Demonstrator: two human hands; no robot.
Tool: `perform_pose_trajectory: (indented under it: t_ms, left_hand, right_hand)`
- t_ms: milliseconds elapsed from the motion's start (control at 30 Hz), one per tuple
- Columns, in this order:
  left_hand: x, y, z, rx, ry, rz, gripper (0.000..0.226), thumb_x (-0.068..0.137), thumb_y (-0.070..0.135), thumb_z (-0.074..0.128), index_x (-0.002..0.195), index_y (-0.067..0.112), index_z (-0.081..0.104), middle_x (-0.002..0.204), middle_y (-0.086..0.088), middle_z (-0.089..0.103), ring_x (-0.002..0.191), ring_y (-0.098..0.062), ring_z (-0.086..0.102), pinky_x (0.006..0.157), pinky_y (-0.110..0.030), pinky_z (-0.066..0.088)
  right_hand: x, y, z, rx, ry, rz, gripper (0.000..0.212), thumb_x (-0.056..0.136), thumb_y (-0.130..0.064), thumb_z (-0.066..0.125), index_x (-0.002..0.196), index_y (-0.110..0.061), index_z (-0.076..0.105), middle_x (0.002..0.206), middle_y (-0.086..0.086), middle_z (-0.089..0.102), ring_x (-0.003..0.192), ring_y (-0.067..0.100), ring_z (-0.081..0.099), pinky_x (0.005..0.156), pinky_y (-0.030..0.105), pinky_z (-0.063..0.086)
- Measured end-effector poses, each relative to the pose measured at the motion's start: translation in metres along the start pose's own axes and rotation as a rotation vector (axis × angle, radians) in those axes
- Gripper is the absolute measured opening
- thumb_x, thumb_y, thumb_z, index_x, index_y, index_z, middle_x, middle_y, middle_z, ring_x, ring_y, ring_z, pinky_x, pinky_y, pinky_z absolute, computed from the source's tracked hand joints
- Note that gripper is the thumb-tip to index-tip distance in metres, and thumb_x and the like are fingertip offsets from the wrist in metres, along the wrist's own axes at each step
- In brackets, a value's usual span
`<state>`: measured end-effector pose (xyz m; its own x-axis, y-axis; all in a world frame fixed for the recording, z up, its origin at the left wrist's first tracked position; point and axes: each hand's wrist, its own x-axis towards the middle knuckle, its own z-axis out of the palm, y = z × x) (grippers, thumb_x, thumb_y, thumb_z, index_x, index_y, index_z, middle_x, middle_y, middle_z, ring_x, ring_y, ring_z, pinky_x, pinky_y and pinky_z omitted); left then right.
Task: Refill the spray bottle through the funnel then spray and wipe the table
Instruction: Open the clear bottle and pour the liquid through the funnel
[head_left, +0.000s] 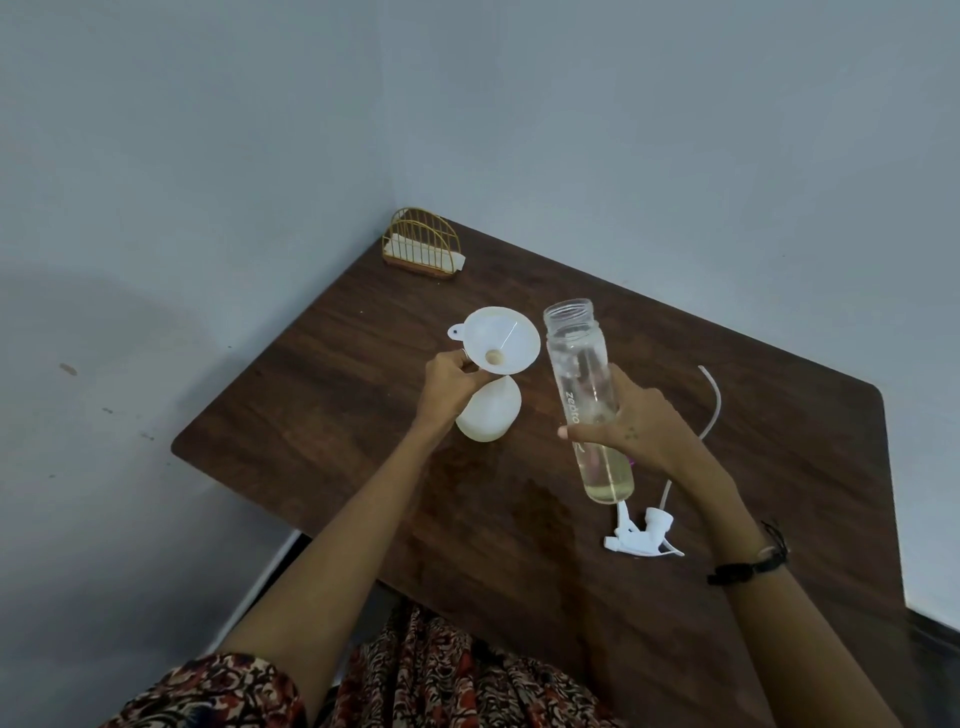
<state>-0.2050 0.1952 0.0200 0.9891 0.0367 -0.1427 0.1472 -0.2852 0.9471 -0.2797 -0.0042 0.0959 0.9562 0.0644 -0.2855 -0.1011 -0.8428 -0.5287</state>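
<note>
My right hand (631, 423) grips a tall clear bottle (582, 374) with its cap off, held above the table and tilted, a little pale yellow liquid at its bottom. My left hand (449, 387) pinches the rim of a white funnel (501, 340), which sits with its spout in a white squat bottle (488, 413) standing on the brown table (779, 467). The white spray head (641, 535) with its long dip tube (711, 405) lies on the table, near the clear bottle's base.
A gold wire napkin holder (422, 244) with white napkins stands at the table's far corner against the grey wall. The table's left edge runs diagonally near my left arm. A dark wristband is on my right wrist.
</note>
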Motion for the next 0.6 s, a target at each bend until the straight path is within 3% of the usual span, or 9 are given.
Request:
perform_pose_trajectory:
  t_ms: [167, 333, 500, 600]
  left_hand:
    - [0.000, -0.001, 0.000, -0.017, -0.001, 0.004, 0.034, 0.075, 0.018, 0.076, 0.104, 0.002, 0.068, 0.108, -0.014, 0.069, 0.099, -0.022, 0.064, 0.086, -0.044, 0.053]
    - [0.001, -0.002, 0.001, -0.012, -0.004, 0.000, 0.034, 0.076, 0.020, 0.075, 0.104, 0.002, 0.067, 0.109, -0.014, 0.069, 0.094, -0.015, 0.061, 0.085, -0.039, 0.051]
    - [0.001, -0.002, 0.001, -0.019, -0.008, 0.012, 0.034, 0.077, 0.020, 0.074, 0.105, 0.002, 0.067, 0.110, -0.014, 0.068, 0.100, -0.020, 0.063, 0.086, -0.037, 0.052]
    - [0.001, -0.003, 0.001, -0.012, -0.014, 0.024, 0.031, 0.077, 0.020, 0.074, 0.102, 0.002, 0.067, 0.108, -0.014, 0.069, 0.099, -0.020, 0.063, 0.084, -0.034, 0.052]
  right_hand:
    - [-0.001, -0.004, -0.008, -0.153, -0.041, 0.008, 0.068, 0.070, -0.060, 0.067, 0.121, -0.023, 0.042, 0.112, 0.002, 0.064, 0.088, 0.021, 0.063, 0.083, 0.040, 0.053]
    - [-0.002, -0.014, -0.015, -0.344, -0.088, -0.003, 0.067, 0.075, -0.063, 0.060, 0.124, -0.022, 0.040, 0.117, 0.000, 0.061, 0.083, 0.014, 0.055, 0.077, 0.030, 0.048]
    - [-0.002, -0.020, -0.019, -0.439, -0.114, -0.003, 0.074, 0.074, -0.068, 0.057, 0.129, -0.022, 0.039, 0.122, 0.002, 0.060, 0.097, 0.021, 0.061, 0.084, 0.034, 0.050]
    - [-0.003, -0.025, -0.021, -0.475, -0.143, -0.008, 0.076, 0.075, -0.067, 0.057, 0.132, -0.021, 0.037, 0.123, 0.001, 0.059, 0.099, 0.021, 0.061, 0.079, 0.030, 0.047]
